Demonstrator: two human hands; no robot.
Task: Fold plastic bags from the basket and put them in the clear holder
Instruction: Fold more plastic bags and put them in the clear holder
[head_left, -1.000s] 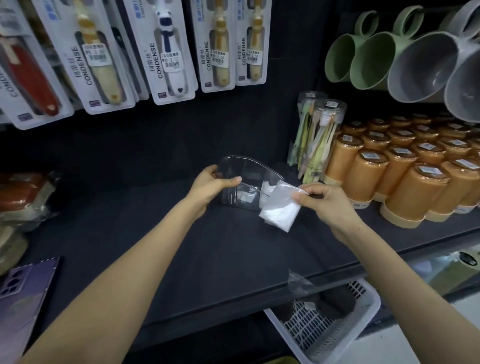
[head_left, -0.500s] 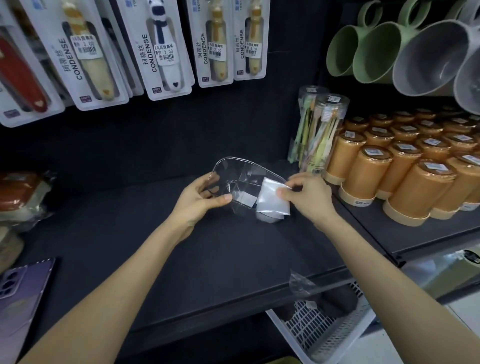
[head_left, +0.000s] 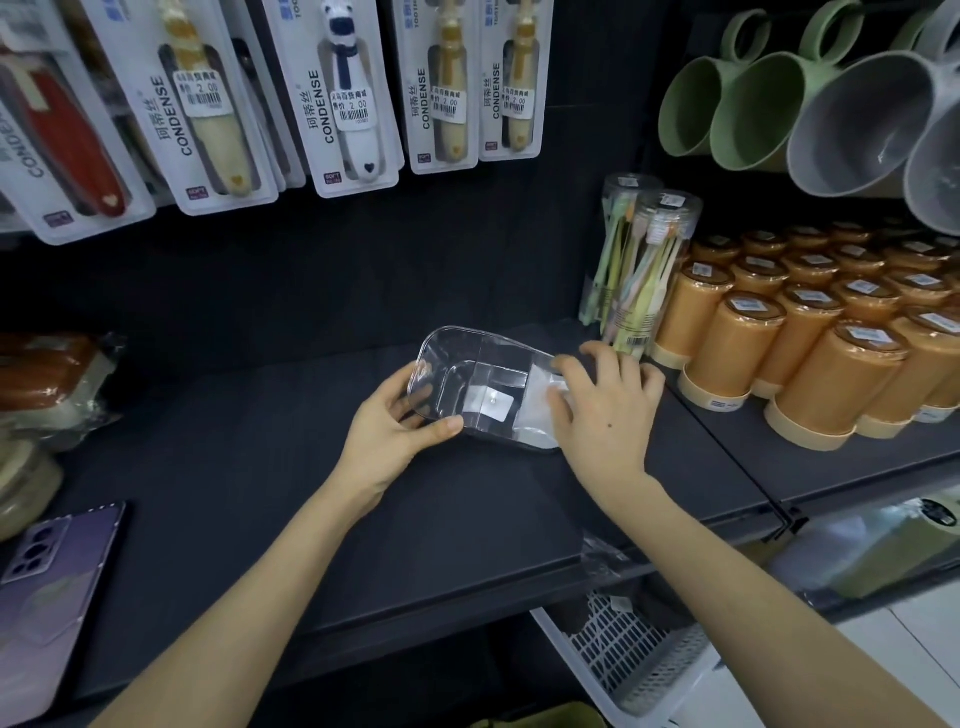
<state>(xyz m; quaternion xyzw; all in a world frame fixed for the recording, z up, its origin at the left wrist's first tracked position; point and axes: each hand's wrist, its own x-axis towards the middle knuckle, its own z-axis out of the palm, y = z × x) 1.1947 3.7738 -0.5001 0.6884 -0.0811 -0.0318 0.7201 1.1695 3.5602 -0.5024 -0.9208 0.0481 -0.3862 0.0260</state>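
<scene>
Clear holder (head_left: 470, 382) lies tilted on the dark shelf (head_left: 363, 519). Left hand (head_left: 387, 428) grips its near rim, thumb along the edge. Right hand (head_left: 605, 405) presses a folded white plastic bag (head_left: 537, 415) into its right end. White basket (head_left: 631, 665) sits below the shelf edge.

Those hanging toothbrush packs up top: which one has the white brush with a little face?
The middle pack, hanging above the clear holder. Its brush is white with a dark scarf and a heart; the neighbouring packs hold yellow or red brushes.
</scene>
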